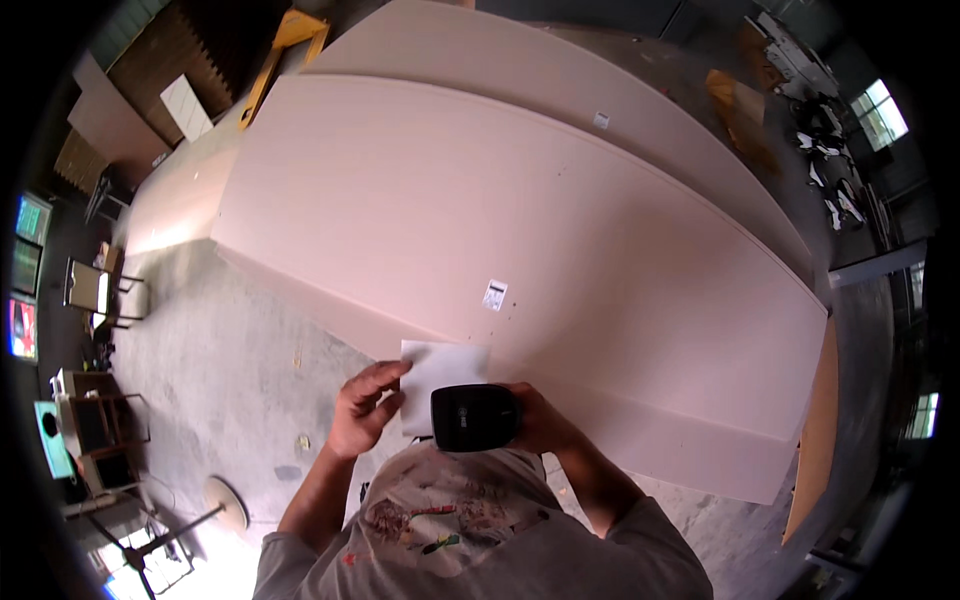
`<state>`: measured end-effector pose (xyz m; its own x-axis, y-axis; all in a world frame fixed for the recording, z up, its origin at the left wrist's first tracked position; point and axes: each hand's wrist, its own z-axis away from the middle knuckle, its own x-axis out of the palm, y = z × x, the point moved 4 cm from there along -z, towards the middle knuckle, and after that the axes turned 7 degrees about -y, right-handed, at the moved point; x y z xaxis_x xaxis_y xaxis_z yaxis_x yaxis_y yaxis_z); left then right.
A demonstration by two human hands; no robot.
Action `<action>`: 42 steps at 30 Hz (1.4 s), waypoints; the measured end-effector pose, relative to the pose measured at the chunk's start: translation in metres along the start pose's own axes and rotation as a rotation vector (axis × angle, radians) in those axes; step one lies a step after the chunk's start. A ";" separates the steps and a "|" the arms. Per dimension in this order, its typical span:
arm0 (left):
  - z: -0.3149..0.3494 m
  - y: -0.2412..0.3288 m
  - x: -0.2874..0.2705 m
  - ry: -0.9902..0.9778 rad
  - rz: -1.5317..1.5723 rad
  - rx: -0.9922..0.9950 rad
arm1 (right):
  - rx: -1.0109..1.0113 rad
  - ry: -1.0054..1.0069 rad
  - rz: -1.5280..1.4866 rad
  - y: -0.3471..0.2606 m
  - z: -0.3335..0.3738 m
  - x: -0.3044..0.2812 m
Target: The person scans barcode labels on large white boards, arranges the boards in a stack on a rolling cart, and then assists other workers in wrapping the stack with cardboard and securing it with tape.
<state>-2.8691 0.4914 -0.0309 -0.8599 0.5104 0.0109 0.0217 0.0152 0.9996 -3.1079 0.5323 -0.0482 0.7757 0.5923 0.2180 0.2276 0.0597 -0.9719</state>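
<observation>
My right hand (541,418) is wrapped round the side of a black device (476,418) with rounded corners, close in front of my shirt. Its exact kind does not show. Partly behind the device is a white sheet of paper (446,366). At the sheet's left edge my left hand (367,405) has its thumb and fingers apart, the fingertips reaching the paper's edge. Beyond both hands lies a large pale pinkish board (400,190), with a small white printed label (495,295) stuck near its near edge.
Another large board (560,75) with a label lies behind the first. Brown cardboard (815,440) stands at the right. A yellow metal frame (285,55) is at the far left. Chairs (92,288) and a round-based stand (226,503) are on the concrete floor (250,370).
</observation>
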 end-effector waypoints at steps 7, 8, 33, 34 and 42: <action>-0.020 0.010 0.011 -0.153 -0.049 -0.056 | -0.014 0.095 -0.078 -0.010 0.007 -0.011; -0.022 0.009 0.014 -0.167 -0.020 -0.079 | -0.013 0.103 -0.093 -0.007 0.010 -0.015; -0.159 -0.087 0.111 -0.401 0.055 -0.372 | 0.180 0.444 -0.228 0.059 0.090 -0.140; -0.166 -0.087 0.105 -0.461 -0.069 -0.360 | 0.183 0.485 -0.166 0.064 0.090 -0.134; -0.207 -0.085 0.162 -0.569 -0.054 -0.471 | -0.007 0.639 -0.408 0.076 0.155 -0.117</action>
<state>-3.1162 0.3948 -0.1095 -0.4535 0.8881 0.0748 -0.3446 -0.2522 0.9042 -3.2728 0.5921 -0.1611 0.8191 -0.0562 0.5709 0.5714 0.1680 -0.8033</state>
